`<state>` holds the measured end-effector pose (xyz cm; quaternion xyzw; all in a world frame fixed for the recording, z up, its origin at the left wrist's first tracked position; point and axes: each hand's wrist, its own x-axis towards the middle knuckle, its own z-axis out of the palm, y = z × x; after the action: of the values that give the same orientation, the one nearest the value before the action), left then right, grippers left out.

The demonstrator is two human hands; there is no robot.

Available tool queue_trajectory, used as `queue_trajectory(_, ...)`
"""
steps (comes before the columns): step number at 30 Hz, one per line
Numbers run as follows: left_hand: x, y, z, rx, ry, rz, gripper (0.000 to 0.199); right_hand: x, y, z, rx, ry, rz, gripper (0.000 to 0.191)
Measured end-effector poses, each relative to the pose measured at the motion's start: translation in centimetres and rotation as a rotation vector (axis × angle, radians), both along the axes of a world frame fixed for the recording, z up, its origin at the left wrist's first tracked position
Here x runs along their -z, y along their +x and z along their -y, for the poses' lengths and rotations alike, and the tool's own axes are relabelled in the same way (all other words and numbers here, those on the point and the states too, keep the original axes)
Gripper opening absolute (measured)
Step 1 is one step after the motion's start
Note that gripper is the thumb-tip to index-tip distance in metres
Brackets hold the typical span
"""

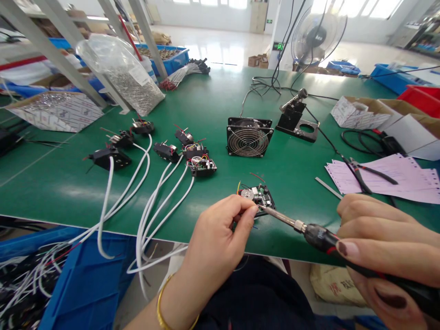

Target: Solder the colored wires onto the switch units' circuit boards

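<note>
My right hand [385, 256] is wrapped round the black handle of a soldering iron [323, 236]. The iron's tip points left and meets the near edge of a small circuit board assembly [263, 195] in a black housing. Thumb and forefinger of my left hand [223, 229] are pinched together right at that edge, close to the tip; what they hold is too small to make out. A round metal part, a yellow wire and a red wire show on the assembly.
Several similar black assemblies [204, 166] with white cables lie to the left. A small square fan [249, 137] and a soldering iron stand [297, 121] stand behind the work. Pliers [364, 174] rest on pink papers [409, 176] at right. A blue bin [89, 279] sits below left.
</note>
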<state>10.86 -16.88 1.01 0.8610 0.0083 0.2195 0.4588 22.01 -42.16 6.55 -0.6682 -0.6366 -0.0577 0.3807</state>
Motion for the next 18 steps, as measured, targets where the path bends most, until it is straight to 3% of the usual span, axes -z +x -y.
queue_trajectory(6, 0.0, -0.1, 0.1, 0.004, 0.002, 0.009, 0.022, -0.1, -0.2, -0.1, 0.036, 0.02, -0.01, 0.032)
queue_trajectory(10, -0.1, 0.0, 0.1, 0.0, -0.011, 0.005, 0.023, 0.9, 0.1, -0.4, 0.0, 0.074, -0.048, 0.028)
queue_trajectory(13, -0.1, 0.0, 0.1, -0.007, -0.036, -0.01, 0.024, 2.0, 0.4, -1.5, 0.077, 0.177, -0.061, 0.023)
queue_trajectory(18, -0.3, 0.1, 0.1, -0.02, -0.155, -0.079, 0.027, 2.3, 0.6, -2.4, 0.197, 0.157, -0.07, 0.034)
